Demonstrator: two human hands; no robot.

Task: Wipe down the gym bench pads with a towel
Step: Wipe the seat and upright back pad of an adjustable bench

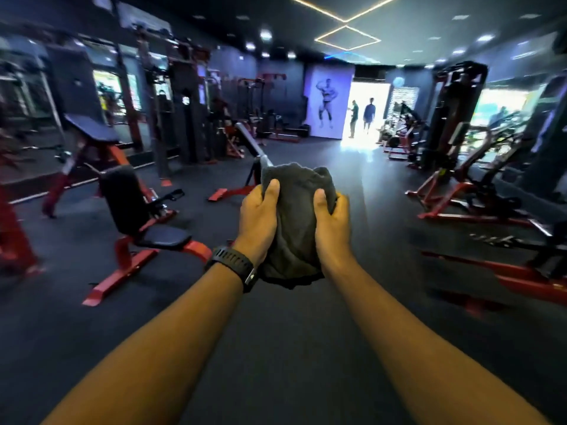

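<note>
- Towel (294,216): dark grey soft cloth, bunched into a crumpled bundle with deep folds and a loose lower edge. It is held in mid-air at the centre of the frame, above the dark floor (276,348).
- Left hand (257,219): grip curled round the towel's left side, thumb laid up over the front of the cloth. A black watch (233,265) sits on this wrist.
- Right hand (333,222): grip curled round the towel's right side, thumb pressed into the cloth; the fingers are hidden behind it.
- Both bare forearms reach in from the bottom edge of the frame.
- Nearest bench (129,259), left of centre: red frame, black upright back pad (121,194) and black seat pad (167,237). It stands well apart from the towel, and neither hand touches it.
- Second bench (89,130), upper left: dark tilted pad on red legs.
- Third bench (248,138), just above the towel: pale tilted pad, its lower end hidden by the cloth.
- Right side: red-and-black machines (460,191), blurred.
- Upper centre: bright doorway (365,133) with two persons (369,113) standing in it, too small to detail.
</note>
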